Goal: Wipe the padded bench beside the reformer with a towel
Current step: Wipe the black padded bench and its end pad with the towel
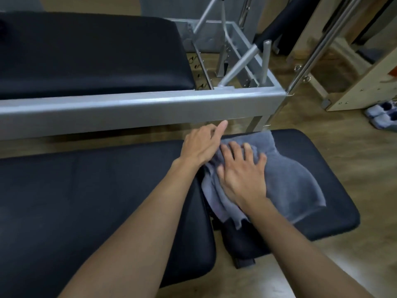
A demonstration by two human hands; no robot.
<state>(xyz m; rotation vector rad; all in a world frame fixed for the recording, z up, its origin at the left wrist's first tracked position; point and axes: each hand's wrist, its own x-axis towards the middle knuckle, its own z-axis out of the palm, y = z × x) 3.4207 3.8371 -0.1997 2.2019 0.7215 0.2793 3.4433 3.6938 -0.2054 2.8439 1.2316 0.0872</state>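
Now the right hand (242,177) presses the towel (296,179) onto the padded worktop (318,153), fingers (227,153) spread wide — left hand (202,147) at its edge, grip unclear.

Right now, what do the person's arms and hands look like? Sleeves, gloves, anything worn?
Nothing worn that shows. The left hand and right hand are bare: no gloves, and no watch or bands at the wrists. No sleeves reach into frame. No rings that I can make out, though motion blur makes that uncertain.

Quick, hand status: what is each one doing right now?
Left hand: at the edge of the towel, grip cannot be told.
Right hand: open, fingers spread, pressing flat on the towel.
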